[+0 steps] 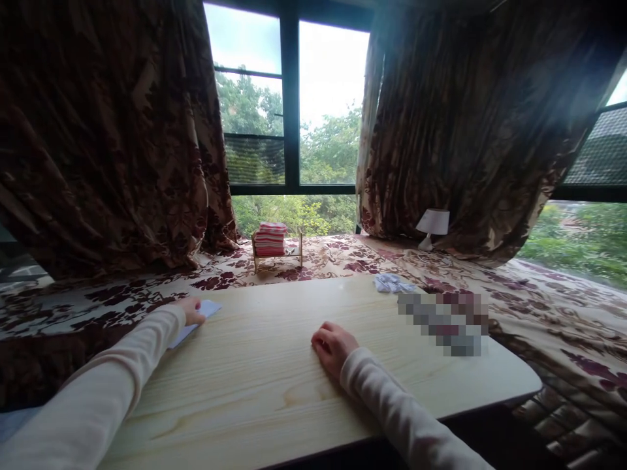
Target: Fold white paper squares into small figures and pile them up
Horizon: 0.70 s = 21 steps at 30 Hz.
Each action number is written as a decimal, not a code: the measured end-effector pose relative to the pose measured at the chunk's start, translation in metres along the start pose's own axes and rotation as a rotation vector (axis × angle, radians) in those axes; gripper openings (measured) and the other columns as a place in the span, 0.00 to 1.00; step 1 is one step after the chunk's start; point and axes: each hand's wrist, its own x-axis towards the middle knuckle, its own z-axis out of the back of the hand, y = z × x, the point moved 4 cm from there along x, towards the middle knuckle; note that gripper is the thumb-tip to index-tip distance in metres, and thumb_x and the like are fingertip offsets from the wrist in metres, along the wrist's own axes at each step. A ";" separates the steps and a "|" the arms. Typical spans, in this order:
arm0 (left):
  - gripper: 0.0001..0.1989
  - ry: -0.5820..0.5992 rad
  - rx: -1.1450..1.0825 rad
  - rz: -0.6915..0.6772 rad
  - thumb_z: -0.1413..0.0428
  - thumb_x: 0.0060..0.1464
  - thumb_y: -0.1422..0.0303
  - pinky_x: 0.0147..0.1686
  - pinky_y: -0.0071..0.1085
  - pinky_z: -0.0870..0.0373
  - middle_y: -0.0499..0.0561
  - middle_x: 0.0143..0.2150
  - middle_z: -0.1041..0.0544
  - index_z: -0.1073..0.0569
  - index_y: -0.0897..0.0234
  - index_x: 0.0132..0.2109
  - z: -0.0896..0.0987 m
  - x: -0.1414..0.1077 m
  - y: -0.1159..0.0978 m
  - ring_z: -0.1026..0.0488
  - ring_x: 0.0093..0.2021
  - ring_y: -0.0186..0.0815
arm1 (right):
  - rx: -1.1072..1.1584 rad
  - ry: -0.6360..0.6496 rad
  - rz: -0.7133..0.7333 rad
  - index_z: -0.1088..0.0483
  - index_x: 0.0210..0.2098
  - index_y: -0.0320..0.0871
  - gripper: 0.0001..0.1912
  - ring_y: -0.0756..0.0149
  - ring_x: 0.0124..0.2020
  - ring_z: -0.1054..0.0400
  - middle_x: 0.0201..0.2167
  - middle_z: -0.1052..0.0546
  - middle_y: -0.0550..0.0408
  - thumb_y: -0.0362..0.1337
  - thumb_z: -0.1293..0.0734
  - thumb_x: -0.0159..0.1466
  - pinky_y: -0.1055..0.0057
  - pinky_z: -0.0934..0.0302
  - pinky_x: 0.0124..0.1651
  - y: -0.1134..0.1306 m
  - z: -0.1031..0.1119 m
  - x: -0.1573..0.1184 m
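Observation:
A pale bluish-white sheet, probably paper [210, 308], lies at the left edge of the light wooden table [264, 385]. My left hand [190, 310] is over the sheet with its fingers bent and the thumb against it, seemingly gripping it; the hand hides the sheet's middle. Loosely curled, my right hand [334, 347] rests on the tabletop near the middle, and I see nothing in its fingers.
Beyond the table, a small rack [278, 256] holds a stack of pink-striped folded cloths [270, 240]. A crumpled white-blue pile [392, 282] lies at the table's far right edge, beside a blurred-out patch. A white lamp [434, 223] stands by the curtain [441, 130].

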 end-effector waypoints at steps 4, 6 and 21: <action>0.15 0.014 0.026 -0.012 0.48 0.55 0.64 0.41 0.40 0.31 0.54 0.48 0.31 0.33 0.65 0.48 -0.001 0.003 -0.001 0.31 0.45 0.39 | 0.004 0.005 -0.007 0.28 0.28 0.43 0.06 0.67 0.32 0.34 0.30 0.27 0.54 0.31 0.38 0.56 0.73 0.41 0.35 0.000 0.000 0.000; 0.15 0.013 0.029 -0.014 0.48 0.55 0.64 0.41 0.41 0.31 0.54 0.48 0.31 0.34 0.66 0.48 0.000 0.002 0.001 0.31 0.45 0.39 | 0.004 0.003 -0.011 0.28 0.28 0.43 0.06 0.67 0.32 0.34 0.30 0.28 0.54 0.31 0.38 0.56 0.73 0.41 0.35 0.000 0.001 0.000; 0.14 -0.012 -0.064 -0.030 0.48 0.54 0.64 0.39 0.38 0.30 0.52 0.45 0.29 0.32 0.66 0.46 0.001 -0.011 0.010 0.30 0.42 0.38 | 0.005 0.003 -0.012 0.28 0.29 0.43 0.07 0.67 0.31 0.34 0.30 0.28 0.54 0.31 0.38 0.56 0.74 0.41 0.34 0.002 0.002 0.000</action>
